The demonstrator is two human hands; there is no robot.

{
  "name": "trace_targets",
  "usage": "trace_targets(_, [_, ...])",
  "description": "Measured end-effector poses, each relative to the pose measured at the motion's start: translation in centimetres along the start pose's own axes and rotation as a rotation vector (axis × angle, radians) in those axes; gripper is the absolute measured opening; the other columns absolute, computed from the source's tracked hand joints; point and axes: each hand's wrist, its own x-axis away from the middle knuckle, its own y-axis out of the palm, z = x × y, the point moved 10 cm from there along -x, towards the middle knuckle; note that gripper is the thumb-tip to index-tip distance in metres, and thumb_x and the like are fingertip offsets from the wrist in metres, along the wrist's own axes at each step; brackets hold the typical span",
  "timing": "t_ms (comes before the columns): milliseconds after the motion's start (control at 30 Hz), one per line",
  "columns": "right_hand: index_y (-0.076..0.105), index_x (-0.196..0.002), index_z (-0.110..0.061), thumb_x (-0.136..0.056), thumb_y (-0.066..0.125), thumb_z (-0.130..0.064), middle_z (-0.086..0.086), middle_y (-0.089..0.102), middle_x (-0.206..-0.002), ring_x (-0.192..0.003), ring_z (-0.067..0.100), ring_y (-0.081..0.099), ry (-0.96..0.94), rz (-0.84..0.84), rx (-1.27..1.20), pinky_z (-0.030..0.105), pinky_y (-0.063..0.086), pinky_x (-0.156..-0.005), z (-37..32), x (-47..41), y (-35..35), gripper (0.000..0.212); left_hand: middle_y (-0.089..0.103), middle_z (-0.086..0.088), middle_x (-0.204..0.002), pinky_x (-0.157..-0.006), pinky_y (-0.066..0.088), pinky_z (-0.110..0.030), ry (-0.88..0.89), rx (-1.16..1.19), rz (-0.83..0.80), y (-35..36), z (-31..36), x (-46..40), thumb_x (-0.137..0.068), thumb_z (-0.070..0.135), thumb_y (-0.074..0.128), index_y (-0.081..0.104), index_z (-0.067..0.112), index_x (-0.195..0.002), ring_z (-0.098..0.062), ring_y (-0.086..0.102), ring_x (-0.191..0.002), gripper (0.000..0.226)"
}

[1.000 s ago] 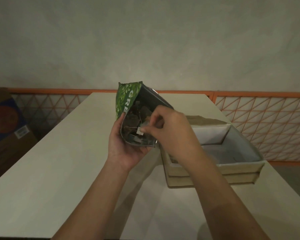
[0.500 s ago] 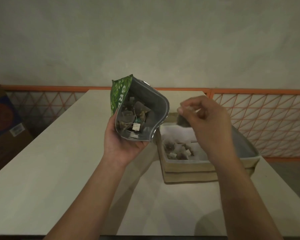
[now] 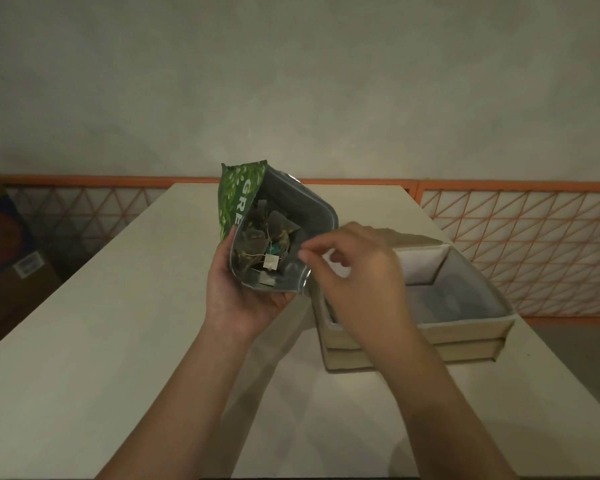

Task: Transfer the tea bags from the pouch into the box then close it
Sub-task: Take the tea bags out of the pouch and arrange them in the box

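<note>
Table (image 3: 84, 341) carries an open tan box (image 3: 465, 336) at four o'clock. Left hand (image 3: 243, 299) grips the green tea pouch (image 3: 239, 199), its mouth open, tea bags (image 3: 274, 233) inside. Right hand (image 3: 361, 275), fingers curled and pinched on nothing visible, hovers at the pouch's rim.

Glossy foil pouch (image 3: 243, 199) — matt cardboard box (image 3: 465, 336)

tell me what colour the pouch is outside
Green with a paler leaf pattern and white letters; the pouch shows this in the head view, the only view.
</note>
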Motion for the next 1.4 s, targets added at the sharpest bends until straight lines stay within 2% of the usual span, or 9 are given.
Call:
trace_targets(100, [0.077, -0.096, -0.017, -0.086, 0.070, -0.016, 0.001, 0.069, -0.091, -0.090, 0.017, 0.055, -0.107, -0.105, 0.117, 0.018, 0.042, -0.076, -2.3, -1.6, 3.6, 0.012, 0.068, -0.006, -0.124, -0.084, 0.055, -0.032, -0.007, 0.012, 0.030, -0.1, 0.1, 0.4, -0.082, 0.050, 0.059, 0.076, 0.013, -0.112, -0.023, 0.067, -0.107, 0.050])
trace_targets(233, [0.070, -0.111, -0.019, -0.095, 0.054, -0.036, 0.003, 0.064, -0.113, -0.106, 0.024, 0.051, -0.097, -0.266, 0.384, 0.039, 0.043, -0.091, -3.0, -3.1, 7.8, 0.028, 0.061, -0.004, -0.140, -0.099, 0.047, -0.036, 0.007, 0.015, 0.076, -0.9, 0.5, 0.9, -0.082, 0.049, 0.060, 0.069, 0.018, -0.126, -0.022, 0.056, -0.131, 0.056])
trace_targets(400, [0.065, -0.118, -0.023, -0.093, 0.050, -0.052, 0.005, 0.051, -0.129, -0.119, 0.027, 0.040, -0.009, -0.424, 0.577, 0.043, 0.030, -0.101, -1.6, -2.7, 10.5, 0.041, 0.070, -0.008, -0.126, -0.088, 0.059, -0.038, 0.000, 0.028, 0.058, -1.0, 0.6, 0.8, -0.095, 0.052, 0.047, 0.068, 0.018, -0.128, -0.026, 0.070, -0.109, 0.052])
trace_targets(533, [0.067, -0.105, -0.025, -0.089, 0.059, -0.037, 0.003, 0.054, -0.118, -0.115, 0.024, 0.042, -0.009, -0.403, 0.398, 0.039, 0.036, -0.098, -1.4, -2.6, 9.7, 0.021, 0.063, -0.007, -0.137, -0.099, 0.048, -0.035, 0.011, -0.040, 0.074, -1.5, 0.9, 0.7, -0.093, 0.055, 0.046, 0.063, 0.020, -0.135, -0.025, 0.063, -0.118, 0.057])
trace_targets(733, [0.053, -0.080, -0.020, -0.088, 0.068, -0.015, -0.011, 0.058, -0.072, -0.066, 0.001, 0.057, 0.079, -0.198, -0.128, 0.015, 0.045, -0.058, -1.4, -3.0, 4.1, 0.017, 0.073, -0.009, -0.112, -0.079, 0.058, -0.035, 0.058, -0.054, 0.040, -0.5, 0.9, 0.5, -0.082, 0.053, 0.055, 0.081, 0.015, -0.099, -0.025, 0.071, -0.094, 0.049])
trace_targets(900, [0.057, -0.085, -0.018, -0.085, 0.072, -0.007, -0.013, 0.063, -0.082, -0.075, -0.006, 0.062, 0.169, 0.006, -0.385, 0.008, 0.046, -0.062, 0.2, -2.7, -1.4, 0.019, 0.069, -0.012, -0.121, -0.072, 0.060, -0.035, 0.034, -0.027, 0.002, 0.1, 0.4, 0.3, -0.086, 0.054, 0.055, 0.078, 0.013, -0.109, -0.029, 0.069, -0.099, 0.052])
trace_targets(1067, [0.060, -0.097, -0.028, -0.082, 0.076, -0.013, -0.006, 0.063, -0.088, -0.076, 0.001, 0.059, 0.262, 0.117, -0.329, 0.009, 0.044, -0.061, 4.1, -1.7, -4.8, 0.027, 0.066, -0.012, -0.125, -0.067, 0.059, -0.036, 0.018, 0.020, 0.031, -0.4, -0.2, 0.4, -0.094, 0.051, 0.049, 0.078, 0.014, -0.108, -0.031, 0.067, -0.100, 0.049])
trace_targets(1233, [0.068, -0.096, -0.023, -0.085, 0.074, -0.022, -0.006, 0.067, -0.087, -0.074, 0.006, 0.065, 0.475, -0.032, -0.114, 0.016, 0.045, -0.060, 9.6, 0.2, -3.9, 0.012, 0.068, -0.013, -0.120, -0.066, 0.059, -0.036, 0.033, 0.025, 0.043, -0.1, -0.4, 0.4, -0.096, 0.050, 0.046, 0.080, 0.013, -0.103, -0.031, 0.070, -0.095, 0.050])
trace_targets(1400, [0.067, -0.110, -0.025, -0.090, 0.066, -0.033, -0.013, 0.066, -0.100, -0.079, -0.002, 0.056, 0.498, -0.130, 0.032, 0.010, 0.039, -0.062, 10.9, 1.0, -2.8, 0.021, 0.069, -0.012, -0.120, -0.066, 0.059, -0.036, 0.028, 0.026, 0.034, 0.1, -0.5, 0.5, -0.096, 0.051, 0.045, 0.080, 0.013, -0.102, -0.031, 0.070, -0.096, 0.052])
